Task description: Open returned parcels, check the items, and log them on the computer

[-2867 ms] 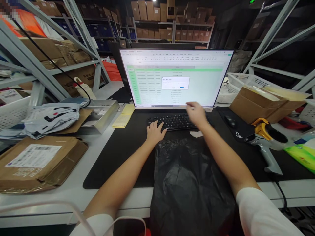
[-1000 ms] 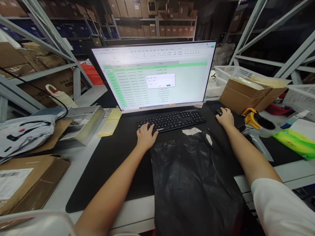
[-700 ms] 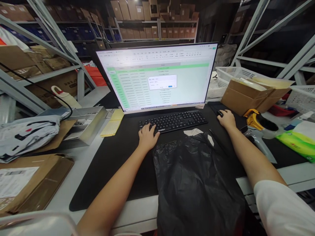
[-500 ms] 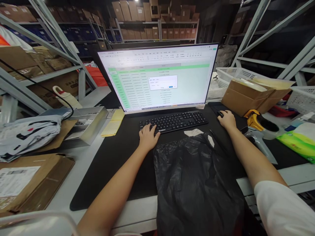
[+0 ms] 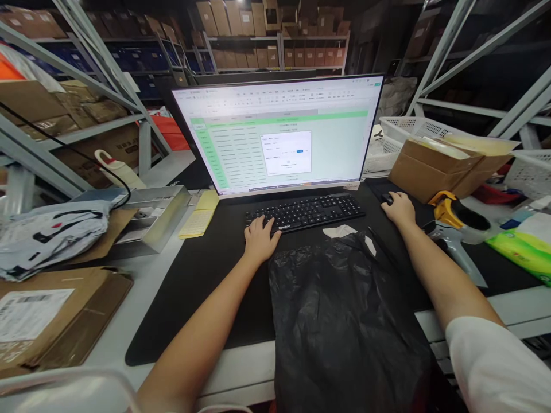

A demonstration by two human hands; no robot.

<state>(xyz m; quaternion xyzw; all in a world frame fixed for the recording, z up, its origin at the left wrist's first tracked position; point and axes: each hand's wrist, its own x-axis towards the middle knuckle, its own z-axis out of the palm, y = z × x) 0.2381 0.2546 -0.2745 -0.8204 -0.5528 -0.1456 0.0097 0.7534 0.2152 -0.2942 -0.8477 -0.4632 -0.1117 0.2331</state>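
My left hand (image 5: 260, 241) rests with fingers spread on the left end of a black keyboard (image 5: 318, 211). Over at the right, my right hand (image 5: 400, 210) is curled over a black computer mouse (image 5: 387, 198), whose front edge shows past the fingers. Behind the keyboard stands a monitor (image 5: 336, 143) with a green-shaded spreadsheet and a white dialog box; its text is too small to read. A black plastic bag (image 5: 340, 321) lies between my forearms and hangs over the desk edge, with a crumpled white scrap (image 5: 340, 231) by its top.
Left of the black desk mat (image 5: 189, 304) are a yellow notepad (image 5: 198, 215), a grey open box (image 5: 166, 223), a wrapped parcel (image 5: 55, 229) and a labelled carton (image 5: 64, 321). To the right sit a tape dispenser (image 5: 447, 203), a barcode scanner (image 5: 462, 258), a tissue pack (image 5: 523, 249) and cardboard boxes (image 5: 424, 172).
The dialog box on the monitor has grown taller, with new content in its lower part. Both hands have stayed in place on the keyboard and mouse.
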